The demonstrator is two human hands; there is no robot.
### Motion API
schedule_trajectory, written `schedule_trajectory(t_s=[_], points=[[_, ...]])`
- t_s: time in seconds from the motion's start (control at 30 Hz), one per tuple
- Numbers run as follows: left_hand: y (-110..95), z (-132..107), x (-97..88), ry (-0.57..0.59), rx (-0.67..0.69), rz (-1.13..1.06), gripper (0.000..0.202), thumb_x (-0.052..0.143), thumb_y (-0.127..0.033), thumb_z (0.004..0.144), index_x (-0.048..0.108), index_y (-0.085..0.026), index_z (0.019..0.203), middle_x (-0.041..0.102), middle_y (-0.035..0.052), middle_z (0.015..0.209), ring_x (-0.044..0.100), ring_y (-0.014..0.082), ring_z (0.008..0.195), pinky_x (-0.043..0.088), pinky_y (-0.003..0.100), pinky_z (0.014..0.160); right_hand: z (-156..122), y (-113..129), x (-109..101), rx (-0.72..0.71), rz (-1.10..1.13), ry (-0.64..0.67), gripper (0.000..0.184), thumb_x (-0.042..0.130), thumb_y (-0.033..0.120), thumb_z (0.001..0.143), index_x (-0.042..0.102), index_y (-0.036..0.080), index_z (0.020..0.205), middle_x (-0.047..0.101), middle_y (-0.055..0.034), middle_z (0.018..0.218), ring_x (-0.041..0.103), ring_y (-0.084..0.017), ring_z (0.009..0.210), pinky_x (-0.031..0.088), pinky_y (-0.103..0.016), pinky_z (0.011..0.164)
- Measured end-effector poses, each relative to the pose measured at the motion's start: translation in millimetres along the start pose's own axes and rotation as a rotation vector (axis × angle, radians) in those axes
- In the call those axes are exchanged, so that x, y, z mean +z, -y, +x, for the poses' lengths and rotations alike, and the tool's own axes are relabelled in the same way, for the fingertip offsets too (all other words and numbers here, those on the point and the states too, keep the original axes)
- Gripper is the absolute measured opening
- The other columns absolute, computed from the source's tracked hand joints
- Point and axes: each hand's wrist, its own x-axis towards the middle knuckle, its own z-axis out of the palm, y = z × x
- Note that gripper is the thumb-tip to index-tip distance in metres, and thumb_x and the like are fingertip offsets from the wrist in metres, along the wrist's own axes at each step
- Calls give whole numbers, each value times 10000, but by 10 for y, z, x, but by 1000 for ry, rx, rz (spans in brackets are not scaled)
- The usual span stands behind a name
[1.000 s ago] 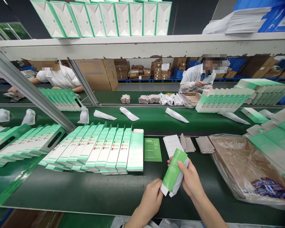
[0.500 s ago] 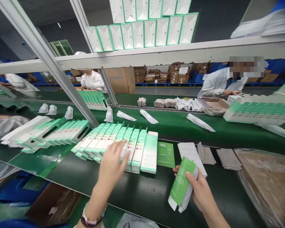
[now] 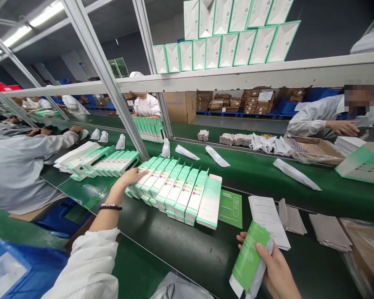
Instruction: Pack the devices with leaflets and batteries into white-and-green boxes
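My left hand (image 3: pixel 130 176) is stretched far out to the left end of a row of green-and-white boxes (image 3: pixel 177 192) that lean overlapped on the dark green bench; its fingers curl onto the leftmost box. My right hand (image 3: pixel 276 272) is closed on a green leaflet (image 3: pixel 249 255) stacked with a white pouch, low at the right. On the bench beside the row lie a green card (image 3: pixel 230 202) and a stack of white sheets (image 3: pixel 267 215).
A second row of boxes (image 3: pixel 99 161) lies further left by a slanted metal post (image 3: pixel 112 87). White pouches (image 3: pixel 296 174) lie on the conveyor. Grey packets (image 3: pixel 328 231) and a bag-lined carton sit right. Co-workers in white coats work left and across. A blue bin (image 3: pixel 15 270) stands below left.
My left hand let go of the leaflet and reached out left to the end of the box row. The view swung left. My right hand kept the leaflet and pouch.
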Motion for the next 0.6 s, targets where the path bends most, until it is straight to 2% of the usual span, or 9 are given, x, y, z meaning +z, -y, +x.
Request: schedule_trajectory(t_s=[0.1, 0.23, 0.37, 0.47, 0.6], points=[[43, 37, 22, -19, -12, 8, 631, 482, -661, 812, 656, -105, 1055, 716, 188, 1101, 678, 310, 983, 503, 342, 780, 5, -26, -3, 10, 10, 0, 771, 764, 508, 726, 433, 210, 1355, 724, -125, 1097, 667, -349, 1054, 513, -526, 935], [18, -21, 54, -100, -40, 22, 531, 465, -604, 847, 649, -162, 1078, 715, 152, 1118, 657, 334, 1043, 495, 357, 802, 5, -35, -13, 22, 25, -5, 803, 771, 502, 722, 418, 214, 1384, 729, -115, 1098, 672, -338, 1054, 540, -498, 911], [6, -71, 47, -174, -71, 34, 485, 457, -519, 911, 588, -159, 1208, 692, 144, 1144, 628, 316, 1090, 474, 446, 892, 14, -28, -61, 28, 41, 8, 810, 771, 482, 733, 404, 207, 1401, 726, -113, 1116, 661, -330, 1086, 559, -462, 902], [106, -6, -38, -165, -83, 11, 448, 471, -498, 943, 573, -165, 1225, 670, 106, 1159, 628, 256, 1073, 475, 459, 926, 36, -26, -132, 56, 50, 32, 832, 777, 460, 740, 368, 206, 1418, 723, -113, 1127, 667, -323, 1078, 574, -441, 882], [324, 164, -154, -137, -131, -11, 394, 520, -445, 947, 575, -156, 1209, 640, 98, 1183, 626, 239, 1057, 494, 466, 928, 68, -38, -213, 125, 66, 58, 885, 789, 444, 736, 318, 229, 1454, 720, -107, 1146, 683, -313, 1045, 596, -414, 842]])
